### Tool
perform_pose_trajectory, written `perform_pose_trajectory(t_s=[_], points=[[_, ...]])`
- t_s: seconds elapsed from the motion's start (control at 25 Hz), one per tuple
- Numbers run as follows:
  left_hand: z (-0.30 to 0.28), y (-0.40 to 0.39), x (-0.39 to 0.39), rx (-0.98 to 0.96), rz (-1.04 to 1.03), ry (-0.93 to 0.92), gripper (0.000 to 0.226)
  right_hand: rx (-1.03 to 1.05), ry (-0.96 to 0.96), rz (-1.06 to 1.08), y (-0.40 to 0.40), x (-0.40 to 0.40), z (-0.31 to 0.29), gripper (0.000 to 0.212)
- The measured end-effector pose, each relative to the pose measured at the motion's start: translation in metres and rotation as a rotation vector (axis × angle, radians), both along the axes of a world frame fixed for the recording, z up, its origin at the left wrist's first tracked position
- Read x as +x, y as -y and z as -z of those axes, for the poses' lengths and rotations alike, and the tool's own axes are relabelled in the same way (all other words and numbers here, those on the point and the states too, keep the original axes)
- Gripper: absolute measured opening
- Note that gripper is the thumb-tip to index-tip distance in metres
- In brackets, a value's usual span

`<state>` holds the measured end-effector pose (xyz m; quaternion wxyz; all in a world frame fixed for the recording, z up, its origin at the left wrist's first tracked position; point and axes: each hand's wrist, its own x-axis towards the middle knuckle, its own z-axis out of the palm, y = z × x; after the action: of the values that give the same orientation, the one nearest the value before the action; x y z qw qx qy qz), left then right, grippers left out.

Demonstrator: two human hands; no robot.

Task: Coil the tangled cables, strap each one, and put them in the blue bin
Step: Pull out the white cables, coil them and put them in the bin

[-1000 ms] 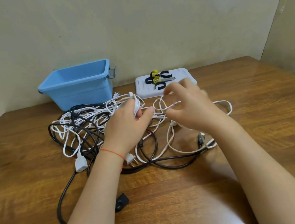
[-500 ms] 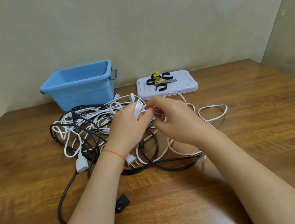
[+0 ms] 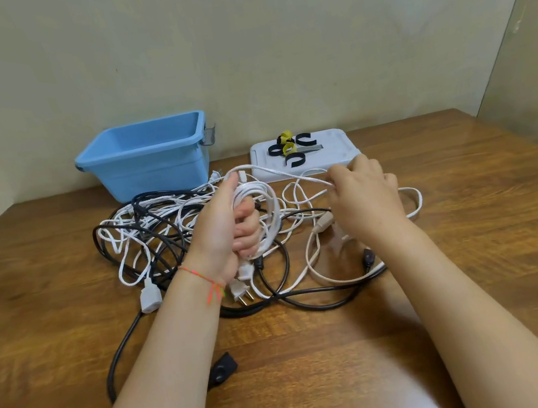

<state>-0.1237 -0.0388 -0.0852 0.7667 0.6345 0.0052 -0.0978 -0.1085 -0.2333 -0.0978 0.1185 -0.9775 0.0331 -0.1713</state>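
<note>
Two hands working over a wooden table shoved into a corner, wall right behind it and another wall close on the right. Most of the free tabletop is on the near side and off to the right; the back edge is taken up by the blue bin on the left and a white tray just beside it holding black and yellow straps.

Left hand is up off the table, palm turned inward, fingers curled round a coil of white cable, thumb up top. The coil hangs roughly upright, its long axis running top to bottom, with a white plug dangling just below the wrist.

Right hand is out to the right, back of the hand facing up, pinching the same cable's loose run. That stretch goes taut-ish from the top of the coil down and right to the fingertips, crossing in front of the tray.

Rest of the tangled cables, black and white mixed, sits in a heap in front of the bin, touching it or nearly. One black lead trails toward the near left edge.
</note>
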Motion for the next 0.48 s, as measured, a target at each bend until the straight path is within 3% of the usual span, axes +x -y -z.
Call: perform_pose_trajectory(t_s=[0.08,0.12,0.2,0.28,0.36,0.48], points=[[-0.004,-0.008,0.000,-0.343,0.143,-0.096,0.066,-0.010,-0.083,0.074,0.010,0.002,-0.002,0.023],[-0.004,-0.012,0.002,-0.425,0.159,-0.099,0.066,0.014,-0.098,0.118,0.016,0.003,-0.003,0.025],[-0.002,-0.015,0.007,-0.392,0.139,-0.119,0.063,-0.006,-0.076,0.147,0.024,0.006,-0.003,0.026],[0.003,-0.013,0.011,-0.257,0.133,-0.144,0.061,-0.040,0.025,-0.017,0.021,0.007,-0.003,0.026],[0.007,-0.009,0.012,-0.204,0.168,-0.179,0.059,0.167,0.087,-0.282,0.005,0.000,-0.006,0.022],[0.007,-0.007,0.011,-0.277,0.189,-0.216,0.056,0.500,-0.038,-0.512,-0.020,-0.013,-0.009,0.013]])
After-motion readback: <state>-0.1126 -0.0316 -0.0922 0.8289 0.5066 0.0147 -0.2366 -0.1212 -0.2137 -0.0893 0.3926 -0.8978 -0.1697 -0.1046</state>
